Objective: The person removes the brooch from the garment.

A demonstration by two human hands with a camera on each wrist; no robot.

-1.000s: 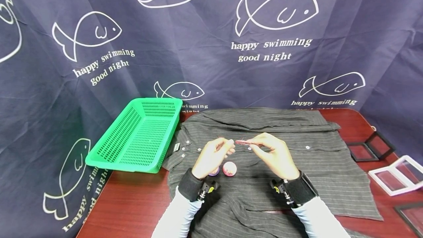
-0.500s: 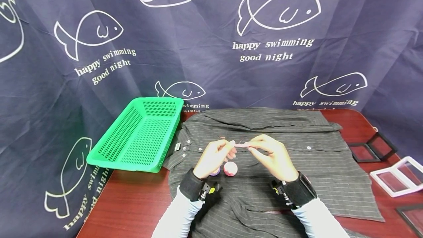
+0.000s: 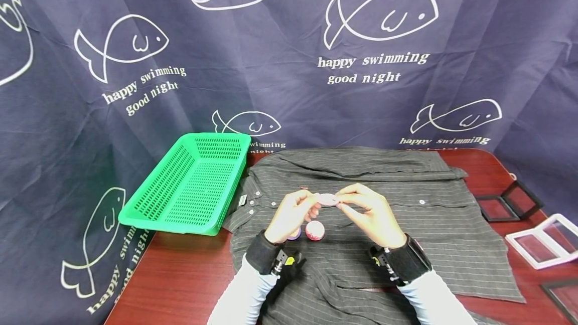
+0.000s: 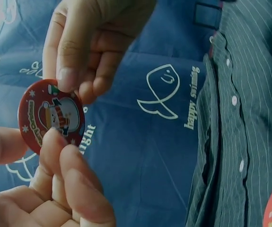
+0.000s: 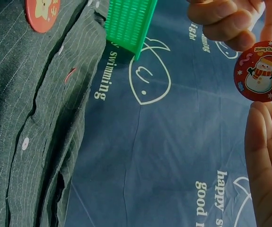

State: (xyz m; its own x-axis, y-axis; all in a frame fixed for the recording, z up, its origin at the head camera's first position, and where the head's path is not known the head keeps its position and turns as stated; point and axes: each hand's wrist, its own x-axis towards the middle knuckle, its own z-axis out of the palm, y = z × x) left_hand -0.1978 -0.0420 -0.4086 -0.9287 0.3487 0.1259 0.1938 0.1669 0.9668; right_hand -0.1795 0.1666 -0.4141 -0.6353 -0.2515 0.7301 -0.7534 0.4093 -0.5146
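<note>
Cloth (image 3: 298, 89): dark blue, creased, hung behind the table (image 3: 180, 275) and along both its sides. Printed on it: white fish outlines (image 3: 392, 21) and lettering (image 3: 374, 59) reading "happy swimming good night", repeated. Table: reddish-brown top, far right corner rounded. Light: bright over the table, dimmer on the cloth at left

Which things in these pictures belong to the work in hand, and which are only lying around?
Likely in the work:
snowman badge, held by left hand and right hand
red badge and half-hidden purple disc, on the shirt
shirt, perhaps only as work surface

Apparently just lying about:
green basket
black folding frame
white folding frame
dark frame, cut off at picture edge
</note>
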